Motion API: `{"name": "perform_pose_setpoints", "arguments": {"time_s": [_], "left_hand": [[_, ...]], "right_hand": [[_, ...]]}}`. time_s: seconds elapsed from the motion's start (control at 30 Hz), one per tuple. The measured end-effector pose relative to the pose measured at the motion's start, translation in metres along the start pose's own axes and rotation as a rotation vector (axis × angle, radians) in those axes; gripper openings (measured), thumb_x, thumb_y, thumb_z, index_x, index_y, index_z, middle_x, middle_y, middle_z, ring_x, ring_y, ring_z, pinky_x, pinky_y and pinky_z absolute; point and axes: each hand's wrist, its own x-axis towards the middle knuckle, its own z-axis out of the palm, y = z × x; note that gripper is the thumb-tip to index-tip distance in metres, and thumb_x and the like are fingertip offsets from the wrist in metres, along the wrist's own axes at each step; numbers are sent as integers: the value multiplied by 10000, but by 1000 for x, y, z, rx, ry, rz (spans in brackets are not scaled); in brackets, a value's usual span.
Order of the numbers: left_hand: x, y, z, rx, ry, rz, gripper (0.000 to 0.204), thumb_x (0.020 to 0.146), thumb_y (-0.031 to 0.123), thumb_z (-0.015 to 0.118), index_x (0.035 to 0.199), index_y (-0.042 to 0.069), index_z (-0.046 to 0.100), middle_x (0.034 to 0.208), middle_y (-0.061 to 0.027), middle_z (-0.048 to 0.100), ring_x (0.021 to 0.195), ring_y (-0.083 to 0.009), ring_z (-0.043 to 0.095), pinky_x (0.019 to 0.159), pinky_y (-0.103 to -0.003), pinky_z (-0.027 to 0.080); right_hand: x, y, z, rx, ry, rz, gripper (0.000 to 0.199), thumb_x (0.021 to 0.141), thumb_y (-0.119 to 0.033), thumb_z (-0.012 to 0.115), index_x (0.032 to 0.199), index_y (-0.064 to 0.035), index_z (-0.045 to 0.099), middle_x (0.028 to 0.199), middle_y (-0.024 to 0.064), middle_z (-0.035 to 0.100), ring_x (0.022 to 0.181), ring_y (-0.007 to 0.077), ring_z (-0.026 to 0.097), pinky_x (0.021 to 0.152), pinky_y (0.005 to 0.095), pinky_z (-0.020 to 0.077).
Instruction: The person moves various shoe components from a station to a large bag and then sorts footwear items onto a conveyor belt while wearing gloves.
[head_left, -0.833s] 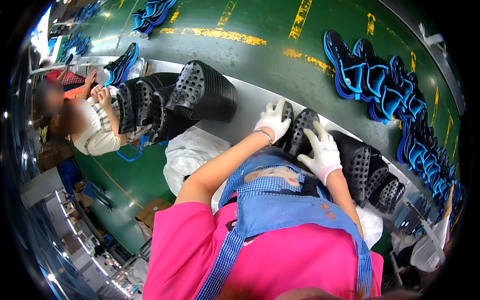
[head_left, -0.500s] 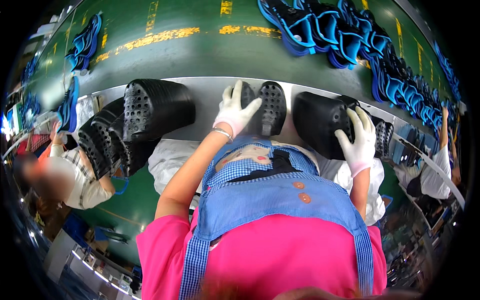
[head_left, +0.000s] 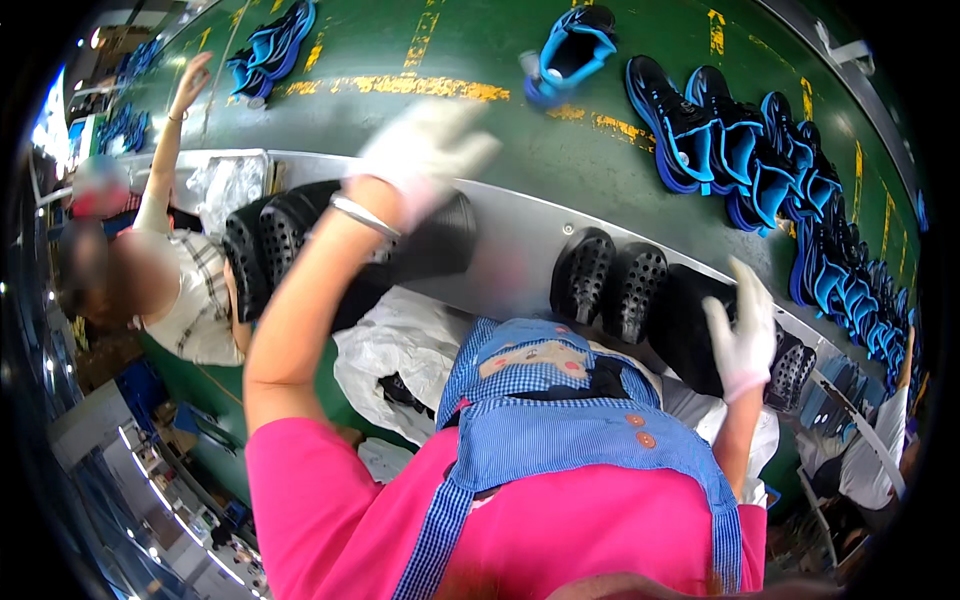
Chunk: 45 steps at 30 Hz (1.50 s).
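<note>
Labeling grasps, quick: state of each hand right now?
Left hand: open, blurred, raised above the black soles, holding nothing.
Right hand: open, resting on a black sole, no grip.

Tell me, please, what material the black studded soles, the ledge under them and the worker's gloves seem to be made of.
Black soles: probably moulded rubber or foam, matt, with regular studs. Ledge: likely sheet metal, grey with a dull sheen. Gloves, as on the right hand: seemingly white knitted fabric, soft and matt; the left hand is blurred.

The left hand (head_left: 425,150) (white-gloved, blurred) was raised toward eleven o'clock, fingers spread open, the bare forearm bent up from the elbow with a bangle at the wrist. The right hand (head_left: 742,335), gloved too, lay at three o'clock, fingers extended and pressed flat.
</note>
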Motion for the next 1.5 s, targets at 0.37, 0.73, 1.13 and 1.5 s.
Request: {"name": "perform_pose_setpoints", "arguments": {"time_s": [0.37,0.73,1.13,1.5], "left_hand": [[-5,-192,88,-376,-571,-761,485,861,372,512,1221,48,549,1208,-205,563,1121,-350,532,966,-356,407],[-121,-359,159,-103,-270,-1282,655,816,391,588,1370,106,385,1387,-231,373,1268,-348,403,1036,-385,360],[-50,-256,108,-149,91,-803,399,812,259,653,1182,136,570,822,-97,547,775,-251,552,711,-350,458],[7,-280,171,-43,-84,-892,615,766,481,641,1218,82,522,1102,-231,542,1011,-359,561,872,-395,455]], "right_hand": [[210,-47,151,-54,52,69,564,728,-259,675,1256,-227,479,1253,129,498,1108,347,497,930,433,416],[221,-96,153,-412,-96,-363,352,745,-129,622,1082,-209,561,688,23,585,652,216,590,677,379,395],[269,-78,174,-453,-278,-92,386,817,-88,509,1186,-200,532,883,111,642,807,277,634,723,390,435],[259,-48,159,-477,-266,-183,325,836,-160,553,1150,-244,548,810,80,630,788,255,620,684,390,426]]}}
